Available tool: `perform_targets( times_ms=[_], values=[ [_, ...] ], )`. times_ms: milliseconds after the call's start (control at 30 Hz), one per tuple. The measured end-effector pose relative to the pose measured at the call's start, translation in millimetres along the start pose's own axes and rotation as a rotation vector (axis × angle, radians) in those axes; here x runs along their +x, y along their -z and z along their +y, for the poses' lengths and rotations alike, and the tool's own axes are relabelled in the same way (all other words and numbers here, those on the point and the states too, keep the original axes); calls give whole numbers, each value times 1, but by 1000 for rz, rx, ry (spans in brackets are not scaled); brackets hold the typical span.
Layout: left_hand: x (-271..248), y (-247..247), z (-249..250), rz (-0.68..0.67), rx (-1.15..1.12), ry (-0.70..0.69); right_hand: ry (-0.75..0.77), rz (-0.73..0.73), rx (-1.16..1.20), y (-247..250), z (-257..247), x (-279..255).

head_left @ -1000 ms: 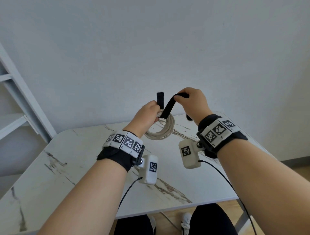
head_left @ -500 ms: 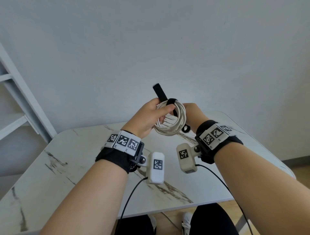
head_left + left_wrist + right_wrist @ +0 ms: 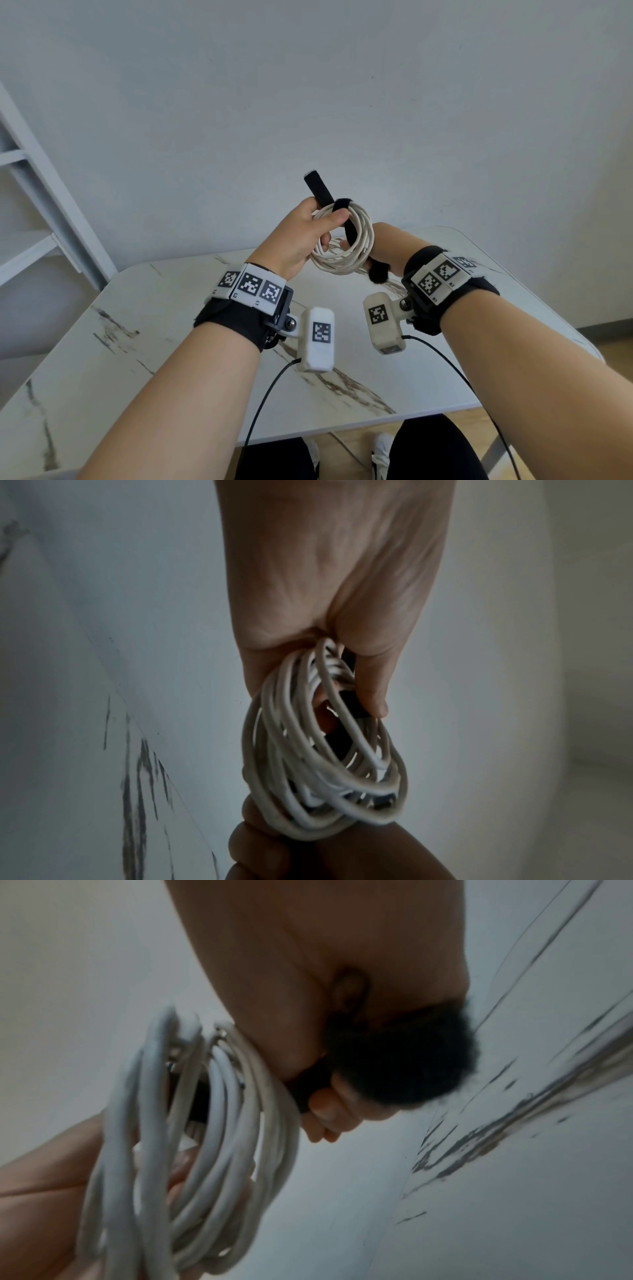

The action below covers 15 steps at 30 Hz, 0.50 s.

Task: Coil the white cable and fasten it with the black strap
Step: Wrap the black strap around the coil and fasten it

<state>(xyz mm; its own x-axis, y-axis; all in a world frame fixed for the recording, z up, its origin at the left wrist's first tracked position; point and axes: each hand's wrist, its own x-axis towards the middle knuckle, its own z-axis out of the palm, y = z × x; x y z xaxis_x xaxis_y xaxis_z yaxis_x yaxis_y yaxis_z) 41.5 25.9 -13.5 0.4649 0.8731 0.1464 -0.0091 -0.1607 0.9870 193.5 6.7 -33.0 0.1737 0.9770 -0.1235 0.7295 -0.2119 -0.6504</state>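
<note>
i see a white marble-look table [image 3: 164, 342] with dark grey veins, its rounded corners toward a plain pale wall [image 3: 342, 85]. a white shelf frame [image 3: 41, 192] leans at my far left. below the table's near edge, wood flooring [image 3: 479, 425], black trousers [image 3: 435, 448] and white shoes [image 3: 380, 445].

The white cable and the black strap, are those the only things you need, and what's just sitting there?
Needed for the job:
white cable, coiled, held by the left hand
black strap, looped over the coil, its lower end held by the right hand

Just there:
marble table
white shelf
</note>
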Motion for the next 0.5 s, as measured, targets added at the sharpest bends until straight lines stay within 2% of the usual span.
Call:
perform_targets(
  times_ms=[67,100,200,267,433,500],
  values=[
    [0,0,1,0,7,10,6,7,242,-1,4,-2],
    [1,0,1,-2,14,19,-16,-2,273,0,4,-2],
    [1,-1,2,-21,41,40,-89,-69,88,-1,-4,-1],
    [1,-2,2,-32,57,43,-103,-42,-37,0,-6,-4],
    [2,-3,-1,-18,41,29,-101,-11,-133,2,-6,-9],
    [4,-2,-1,-11,37,25,-76,-19,-56,3,-3,-6]
  ],
)
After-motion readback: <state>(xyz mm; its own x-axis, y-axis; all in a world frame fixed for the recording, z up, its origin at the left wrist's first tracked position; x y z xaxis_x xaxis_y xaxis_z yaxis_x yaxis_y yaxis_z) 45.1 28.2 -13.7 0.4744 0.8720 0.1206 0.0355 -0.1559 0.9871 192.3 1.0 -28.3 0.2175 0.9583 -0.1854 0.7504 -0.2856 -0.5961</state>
